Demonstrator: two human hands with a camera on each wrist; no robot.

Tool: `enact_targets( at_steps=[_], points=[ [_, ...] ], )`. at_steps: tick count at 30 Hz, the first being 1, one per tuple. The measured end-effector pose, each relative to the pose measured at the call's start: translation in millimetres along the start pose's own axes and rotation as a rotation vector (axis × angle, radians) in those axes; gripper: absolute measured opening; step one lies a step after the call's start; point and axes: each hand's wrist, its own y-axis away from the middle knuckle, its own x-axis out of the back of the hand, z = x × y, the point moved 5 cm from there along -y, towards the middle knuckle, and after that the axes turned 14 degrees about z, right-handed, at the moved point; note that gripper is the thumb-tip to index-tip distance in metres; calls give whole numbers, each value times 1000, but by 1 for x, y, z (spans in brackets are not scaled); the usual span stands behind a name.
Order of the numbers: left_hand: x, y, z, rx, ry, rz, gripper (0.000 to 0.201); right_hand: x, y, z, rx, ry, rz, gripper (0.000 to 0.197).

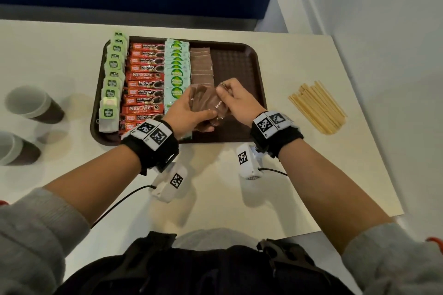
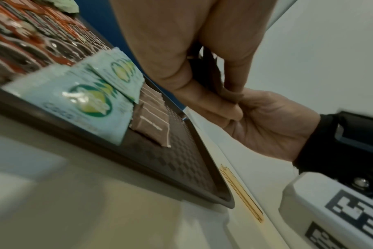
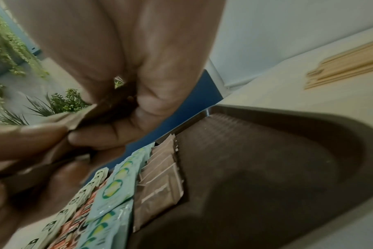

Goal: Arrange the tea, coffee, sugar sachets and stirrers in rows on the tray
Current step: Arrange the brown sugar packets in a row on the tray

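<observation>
Soft, even light is falling from overhead in the head view, throwing pale doubled shadows under both wrists onto the table (image 1: 72,40). The paper cups (image 1: 31,103) at nine o'clock are smearing out of focus, and the table edges are bowing with wide-angle distortion. The left wrist view is blurring at ten o'clock, with glare glinting off the coffee sachets (image 2: 32,42). The right wrist view is running dimmer, its tray (image 3: 287,168) sinking into murky shadow at five o'clock

textured plastic tray (image 1: 236,62); wooden stirrers (image 1: 317,106) (matt)
</observation>
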Motion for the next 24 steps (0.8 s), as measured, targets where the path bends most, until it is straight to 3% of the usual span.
enact_targets(
  at_steps=[3,6,10,15,21,24],
  points=[
    [22,-3,0,-2,55,36,45,-19,-5,-7,-11,-82,-30,6],
    [38,-4,2,3,121,63,43,-26,-7,-16,60,-33,-20,12],
    [52,-7,2,9,146,53,42,-23,-11,-20,93,-35,102,7],
    [52,-8,5,-25,173,50,44,-28,-14,-22,83,-114,61,10],
    [60,-13,0,-31,153,165,42,-23,-22,-17,70,-142,35,18],
    [66,-14,-1,-29,163,227,38,-14,-25,-7,47,-35,97,5]
  ],
)
